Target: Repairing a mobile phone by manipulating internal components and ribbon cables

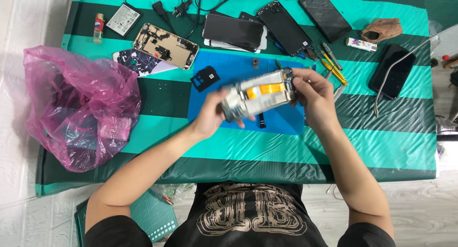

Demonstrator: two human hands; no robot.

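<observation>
Both my hands hold an opened phone frame (260, 92) above a blue work mat (238, 68); its inside faces up, silver with yellow-orange strips. My left hand (210, 114) grips its left end from below. My right hand (312, 97) pinches the right end, fingertips at the dark camera corner. A small black plastic part (205, 78) lies on the mat to the left, and a small dark piece (262, 120) lies just below the phone.
A pink plastic bag (78, 108) sits at the table's left edge. Behind the mat lie a gold phone shell (166, 45), several dark phones (284, 27), a battery (124, 19), a lighter (98, 27), screwdrivers (329, 63) and cables. A black phone (393, 70) lies right.
</observation>
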